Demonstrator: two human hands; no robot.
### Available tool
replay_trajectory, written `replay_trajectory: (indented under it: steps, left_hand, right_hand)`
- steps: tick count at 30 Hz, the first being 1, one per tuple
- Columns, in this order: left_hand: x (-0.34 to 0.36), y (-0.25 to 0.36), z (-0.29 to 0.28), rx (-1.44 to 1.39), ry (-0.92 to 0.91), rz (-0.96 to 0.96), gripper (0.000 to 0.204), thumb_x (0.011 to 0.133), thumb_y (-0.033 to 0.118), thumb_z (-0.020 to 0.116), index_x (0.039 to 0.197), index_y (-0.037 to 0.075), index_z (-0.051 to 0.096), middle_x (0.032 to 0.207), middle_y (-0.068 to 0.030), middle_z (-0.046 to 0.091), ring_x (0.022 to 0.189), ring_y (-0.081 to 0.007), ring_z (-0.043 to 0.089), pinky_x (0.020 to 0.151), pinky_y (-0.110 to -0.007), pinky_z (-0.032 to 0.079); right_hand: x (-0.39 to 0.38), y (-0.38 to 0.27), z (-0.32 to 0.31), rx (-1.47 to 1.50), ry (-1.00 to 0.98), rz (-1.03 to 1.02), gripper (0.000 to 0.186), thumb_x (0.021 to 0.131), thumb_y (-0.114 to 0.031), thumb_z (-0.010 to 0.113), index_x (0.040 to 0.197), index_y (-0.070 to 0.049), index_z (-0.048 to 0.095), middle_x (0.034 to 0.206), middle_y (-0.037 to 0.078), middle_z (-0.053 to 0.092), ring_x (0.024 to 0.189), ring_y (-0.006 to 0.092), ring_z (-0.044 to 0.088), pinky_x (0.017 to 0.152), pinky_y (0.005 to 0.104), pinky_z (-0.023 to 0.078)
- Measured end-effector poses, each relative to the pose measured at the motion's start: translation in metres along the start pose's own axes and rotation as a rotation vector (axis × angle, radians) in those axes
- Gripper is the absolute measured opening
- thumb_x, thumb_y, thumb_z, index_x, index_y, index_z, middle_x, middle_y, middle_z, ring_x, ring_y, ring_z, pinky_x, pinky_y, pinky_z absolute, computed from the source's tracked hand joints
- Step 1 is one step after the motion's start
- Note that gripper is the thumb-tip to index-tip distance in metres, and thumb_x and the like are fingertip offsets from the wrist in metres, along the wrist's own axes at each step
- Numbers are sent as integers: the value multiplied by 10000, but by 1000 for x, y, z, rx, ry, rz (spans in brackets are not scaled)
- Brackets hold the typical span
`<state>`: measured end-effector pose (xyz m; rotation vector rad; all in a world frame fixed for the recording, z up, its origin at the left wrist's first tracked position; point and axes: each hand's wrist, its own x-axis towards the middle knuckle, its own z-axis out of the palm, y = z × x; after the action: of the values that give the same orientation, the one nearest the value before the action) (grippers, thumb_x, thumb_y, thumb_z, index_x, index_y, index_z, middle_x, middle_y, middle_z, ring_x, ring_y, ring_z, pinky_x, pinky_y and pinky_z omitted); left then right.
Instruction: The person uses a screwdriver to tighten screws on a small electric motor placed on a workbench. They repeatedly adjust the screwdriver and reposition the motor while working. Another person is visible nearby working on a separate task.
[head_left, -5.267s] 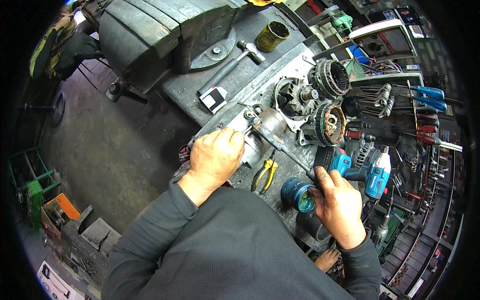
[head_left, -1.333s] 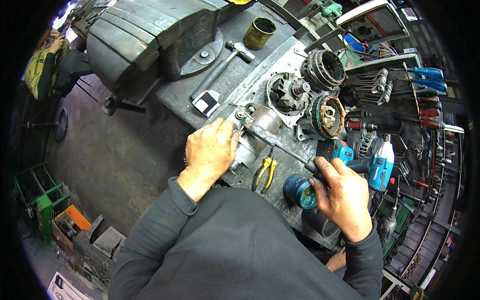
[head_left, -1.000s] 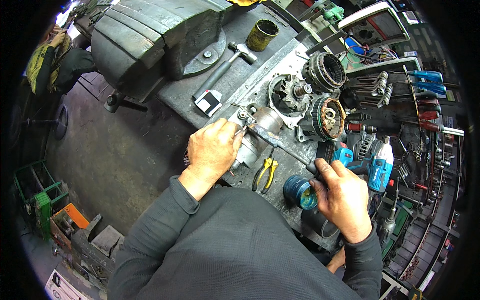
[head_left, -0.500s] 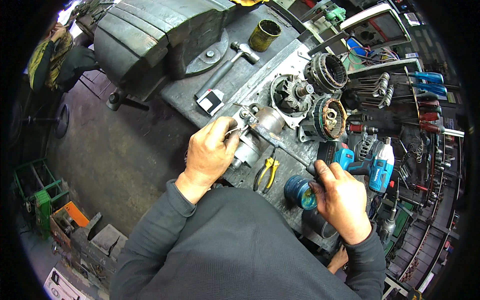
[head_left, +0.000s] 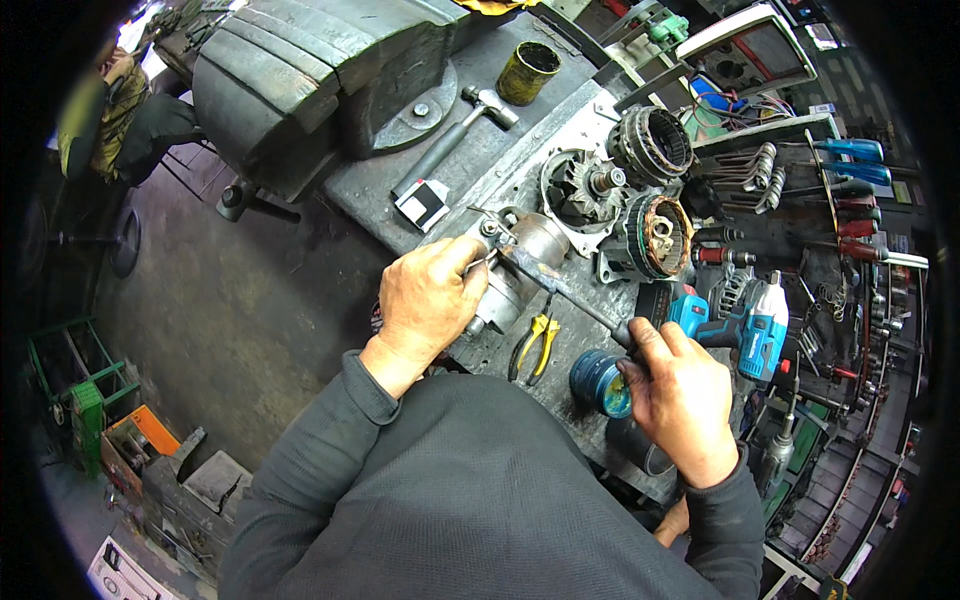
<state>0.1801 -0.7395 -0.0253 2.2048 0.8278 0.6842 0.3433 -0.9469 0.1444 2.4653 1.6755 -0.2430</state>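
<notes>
My right hand (head_left: 675, 400) is closed round the dark handle of a long-shafted iron (head_left: 585, 305), whose heavy head rests against a terminal on a cylindrical metal motor (head_left: 530, 240). My left hand (head_left: 430, 300) is closed at the motor's near side, pinching a thin metal piece (head_left: 481, 257) beside the iron's head. Yellow-black pliers (head_left: 543, 350) lie below the motor, and an open blue tin (head_left: 600, 385) is just left of my right hand. A black-and-white box (head_left: 422, 205) and a hammer (head_left: 445, 145) lie on the plate beyond.
A large vise (head_left: 270, 90) and a yellow-stained can (head_left: 522, 75) are beyond. Stators (head_left: 645, 240), a blue impact driver (head_left: 760, 330) and screwdrivers (head_left: 855, 175) crowd the right. Another person (head_left: 150, 135) is at upper left; another bare hand or limb (head_left: 672, 520) shows below the bench.
Both hands keep their holds, the iron's head at the same terminal. My left fingers have shifted slightly at the thin piece. The view has moved a little since the oldest frame.
</notes>
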Motion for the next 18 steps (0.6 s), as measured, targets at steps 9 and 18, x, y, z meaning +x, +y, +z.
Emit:
replay_trajectory:
  steps: [9,18]
  left_hand:
    - [1,-1,1,-2,-18,-75,155,890,220,810,1005,123,769,883,-102,775,812,-341,773,699,-457,602]
    - [6,4,-9,-232,12,-215,111,876,117,801,953,45,768,809,-156,761,673,-286,751,644,-391,568]
  right_hand:
    - [-6,22,-2,298,198,175,431,887,-145,873,1291,-70,743,975,145,706,841,368,748,735,431,588]
    - [-16,31,18,452,162,240,413,885,-123,868,1275,-51,753,970,160,712,856,387,744,765,438,582]
